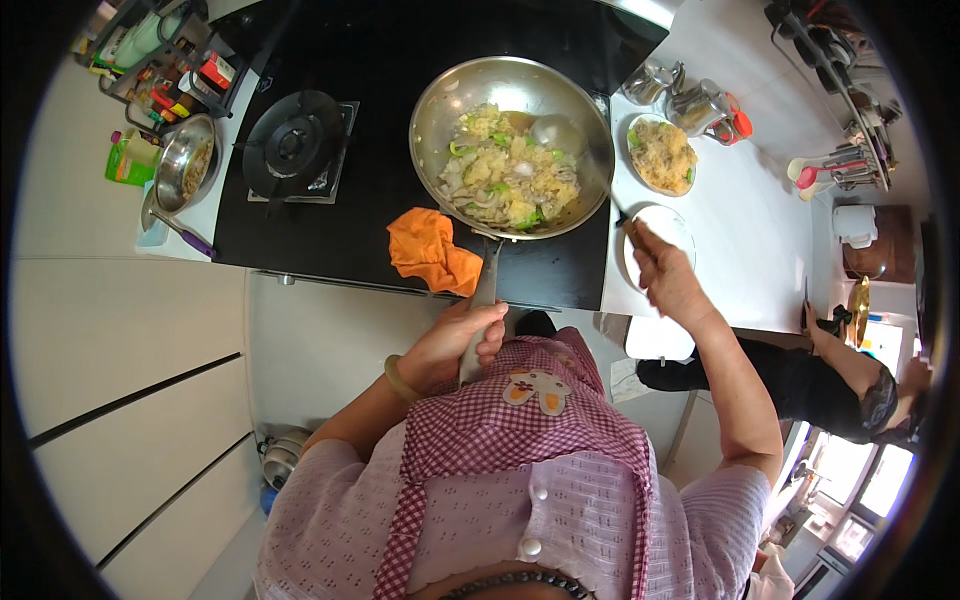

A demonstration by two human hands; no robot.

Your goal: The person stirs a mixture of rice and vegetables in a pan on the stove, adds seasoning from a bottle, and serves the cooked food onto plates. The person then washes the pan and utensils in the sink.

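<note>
A steel wok (pixel 442 120) holds cooked food (pixel 517 169) of pale yellow pieces, onion and green vegetable. My left hand (pixel 457 337) is closed around the wok's long handle (pixel 487 277). My right hand (pixel 667 274) grips the dark handle of a ladle (pixel 556 133), whose bowl lies in the wok by the food. Under that hand is a white plate (pixel 664 225) on the counter. A plate of similar food (pixel 662 156) stands behind it. An orange cloth (pixel 431 251) lies against the wok's front left, beside the handle.
A bare burner (pixel 292 142) is left of the wok. Farther left are a steel bowl of food (pixel 187 165), a purple-handled utensil (pixel 196 244) and a condiment rack (pixel 157 67). Steel pitchers (pixel 697 105) stand at the back right. Another person (pixel 802 386) stands to the right.
</note>
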